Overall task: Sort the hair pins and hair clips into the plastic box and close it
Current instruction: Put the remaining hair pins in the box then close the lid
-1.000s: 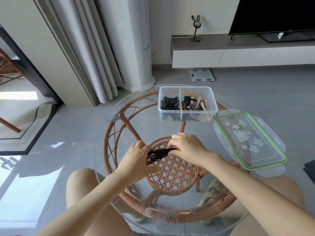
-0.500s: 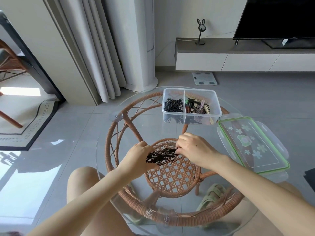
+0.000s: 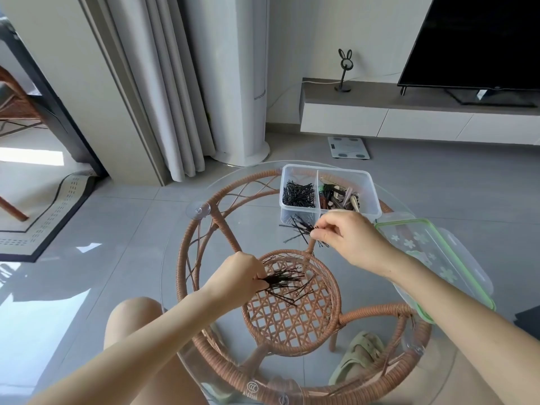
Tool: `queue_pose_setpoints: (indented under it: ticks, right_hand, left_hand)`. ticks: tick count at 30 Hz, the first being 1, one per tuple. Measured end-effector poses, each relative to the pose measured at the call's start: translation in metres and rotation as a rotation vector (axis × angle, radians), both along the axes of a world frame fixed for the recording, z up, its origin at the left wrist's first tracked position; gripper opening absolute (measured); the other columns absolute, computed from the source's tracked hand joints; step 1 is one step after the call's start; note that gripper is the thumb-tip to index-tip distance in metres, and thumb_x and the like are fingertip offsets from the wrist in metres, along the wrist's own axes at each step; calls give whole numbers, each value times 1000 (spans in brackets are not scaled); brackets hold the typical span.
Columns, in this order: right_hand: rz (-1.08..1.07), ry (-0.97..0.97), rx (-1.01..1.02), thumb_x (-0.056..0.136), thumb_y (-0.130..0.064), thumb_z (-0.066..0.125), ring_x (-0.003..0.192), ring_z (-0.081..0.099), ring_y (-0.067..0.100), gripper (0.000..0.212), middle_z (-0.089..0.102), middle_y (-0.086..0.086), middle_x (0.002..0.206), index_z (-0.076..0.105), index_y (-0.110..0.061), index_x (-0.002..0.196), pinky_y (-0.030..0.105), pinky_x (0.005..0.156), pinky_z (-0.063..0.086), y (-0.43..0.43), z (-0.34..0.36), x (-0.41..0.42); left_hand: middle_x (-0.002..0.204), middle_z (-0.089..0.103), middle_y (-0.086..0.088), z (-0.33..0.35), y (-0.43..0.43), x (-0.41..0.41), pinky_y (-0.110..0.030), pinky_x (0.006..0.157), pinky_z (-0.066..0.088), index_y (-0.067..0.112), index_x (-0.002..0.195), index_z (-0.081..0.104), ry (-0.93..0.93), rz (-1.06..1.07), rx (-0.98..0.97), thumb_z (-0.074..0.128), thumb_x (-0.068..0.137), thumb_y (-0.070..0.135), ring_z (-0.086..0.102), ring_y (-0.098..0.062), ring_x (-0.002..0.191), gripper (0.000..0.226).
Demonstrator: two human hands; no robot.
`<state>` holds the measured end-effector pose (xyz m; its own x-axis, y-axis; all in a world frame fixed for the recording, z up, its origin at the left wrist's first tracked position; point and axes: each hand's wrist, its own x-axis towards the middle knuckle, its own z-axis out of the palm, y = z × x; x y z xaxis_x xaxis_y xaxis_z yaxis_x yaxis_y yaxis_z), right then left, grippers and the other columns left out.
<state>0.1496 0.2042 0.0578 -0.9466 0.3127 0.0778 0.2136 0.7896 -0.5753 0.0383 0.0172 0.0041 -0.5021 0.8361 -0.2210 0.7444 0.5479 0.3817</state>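
Observation:
A clear two-compartment plastic box [image 3: 368, 187] stands open at the far side of the glass table. Black hair pins [image 3: 298, 194] fill its left compartment, and mixed hair clips [image 3: 339, 197] fill the right one. My right hand [image 3: 347, 238] pinches a small bunch of black hair pins [image 3: 299, 229] just in front of the box's left compartment. My left hand [image 3: 236, 277] grips a larger fan of black hair pins [image 3: 285, 283] low over the table's middle. The box's green-rimmed lid [image 3: 429, 258] lies flat to the right of the box.
The round glass tabletop [image 3: 175, 258] rests on a wicker frame [image 3: 187, 252] with a woven lower shelf. My knees and a green sandal [image 3: 358, 358] show beneath it. A TV cabinet [image 3: 409, 118], a bathroom scale [image 3: 349, 147] and curtains [image 3: 163, 92] stand beyond.
My right hand has pulled a few pins out of the bunch and carried them up and away toward the box. My left hand has stayed in place with the rest of the bunch.

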Motion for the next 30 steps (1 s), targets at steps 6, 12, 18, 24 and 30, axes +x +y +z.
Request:
queue_pose_setpoints:
  ticks: [6,12,18,24,30]
  right_hand:
    - [-282,24,-106,88,-25,58,56,49,27,37,53,9,54,55,-7,55,37,60,41,18,2,-41]
    - [-642,-124,-57,86,-27,56,60,49,25,36,46,4,59,41,-12,58,25,53,35,32,-7,-97]
    - [-638,-301,105,83,-23,56,67,52,27,34,55,6,70,38,-11,57,21,43,26,28,-18,-127]
    - [-582,-190,105,92,-27,45,56,44,24,39,42,3,57,39,-11,57,25,52,34,36,-5,-103]
    - [-532,-15,138,90,-27,49,41,27,18,48,27,1,41,30,-14,48,25,44,20,35,4,-26]
  left_hand:
    - [92,75,-2,7,0,-2,-23,70,55,15,95,75,-80,111,94,63,86,27,69,-18,79,20]
    - [75,69,4,13,-1,-12,-3,45,36,14,89,77,-157,270,249,68,82,27,49,2,50,18]
    - [69,66,8,23,4,-18,1,45,40,13,87,77,-237,354,308,71,80,27,56,2,56,17]
    - [67,69,1,49,23,-26,-5,35,36,10,86,76,-323,398,393,72,80,24,54,1,39,16]
    - [63,71,-7,88,74,-45,-18,46,44,10,78,77,-325,454,580,73,78,21,58,-20,58,12]
